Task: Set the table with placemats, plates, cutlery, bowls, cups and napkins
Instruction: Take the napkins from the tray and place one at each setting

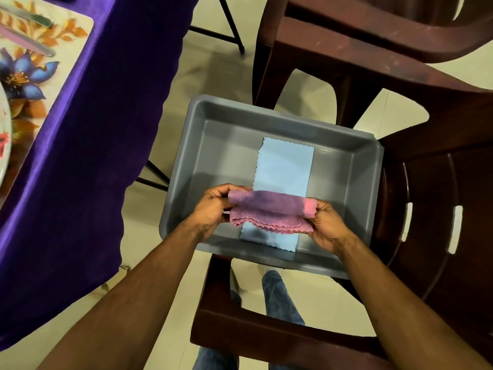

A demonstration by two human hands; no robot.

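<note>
Both hands, left hand [213, 206] and right hand [326, 222], pinch the folded pink cloth napkin [269, 213] by its ends above the grey plastic tub [360, 188], likely keeping its fold tidy for the counter.

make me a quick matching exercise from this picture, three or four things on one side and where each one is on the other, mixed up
Things:
1. pink napkin
2. blue napkin
3. grey tub
4. floral placemat

Places:
A. on the seat of a brown plastic chair
B. flat on the tub's floor
C. on the purple tablecloth
D. held between the left hand and right hand

Pairs: 1-D, 2-B, 3-A, 4-C
</note>
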